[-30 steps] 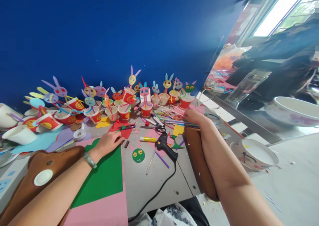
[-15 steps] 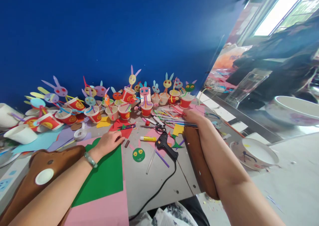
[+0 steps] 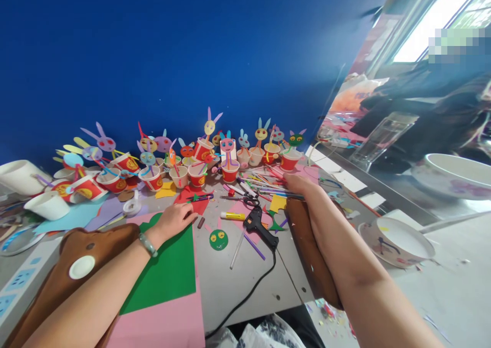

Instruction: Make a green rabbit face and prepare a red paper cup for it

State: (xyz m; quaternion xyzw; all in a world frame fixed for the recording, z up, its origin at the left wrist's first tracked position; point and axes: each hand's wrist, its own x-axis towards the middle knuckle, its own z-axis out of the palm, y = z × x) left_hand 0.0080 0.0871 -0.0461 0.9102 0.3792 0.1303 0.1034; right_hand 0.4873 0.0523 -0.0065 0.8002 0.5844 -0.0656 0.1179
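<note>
My left hand [image 3: 175,220] rests palm down on the upper edge of a green paper sheet [image 3: 169,269], holding nothing, its fingers loosely apart. My right hand [image 3: 301,185] reaches to the pile of colored sticks and pens [image 3: 264,180] at the back right; its fingertips are hard to make out against the pile. Between my hands lie a black glue gun [image 3: 261,228], scissors [image 3: 250,201], a yellow glue stick [image 3: 232,215] and a green round paper face [image 3: 218,239]. A purple strip [image 3: 254,247] lies beside the glue gun.
Paper cups with rabbit figures [image 3: 230,173] line the blue wall [image 3: 192,46]. Brown cushioned pads [image 3: 312,251] lie under my forearms. A power strip [image 3: 23,281] is at the left, a bowl [image 3: 397,241] at the right. A person in dark clothing is behind the glass jar [image 3: 387,138].
The view has shifted slightly, so the table things appear a little further right and lower. Both hands stay in nearly the same places on the table.
</note>
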